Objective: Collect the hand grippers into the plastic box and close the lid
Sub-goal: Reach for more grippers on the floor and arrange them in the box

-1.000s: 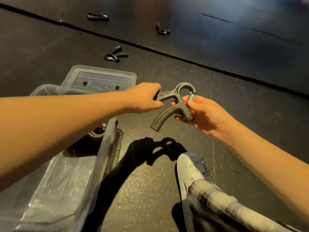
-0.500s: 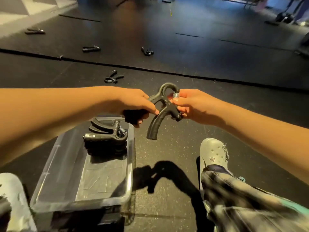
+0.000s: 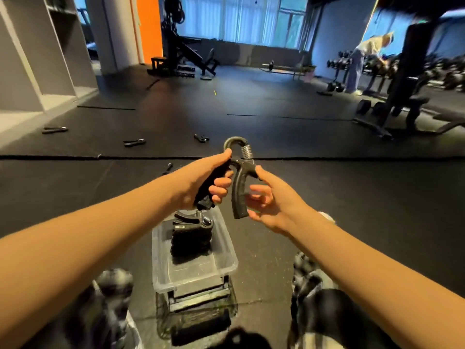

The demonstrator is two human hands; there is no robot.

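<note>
The black plastic hand gripper point(image 3: 237, 190) at centre frame carries a silver coiled metal spring point(image 3: 247, 151); below it, the clear colourless plastic box point(image 3: 193, 280) shows a stack of black hand grippers point(image 3: 191, 238) with one small white mark; the black rubber floor point(image 3: 352, 185) spans the middle; blurred black-and-white patterned cloth trousers point(image 3: 317, 293) sit lower right; an orange wall panel point(image 3: 149, 26) stands out upper left.

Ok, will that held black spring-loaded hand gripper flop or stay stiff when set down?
Probably stiff: the black hand gripper holds its V shape though the left hand grips just one handle. Its coiled steel spring likely resists squeezing. Curved handles could rock on the stacked grippers in the clear plastic box.
</note>
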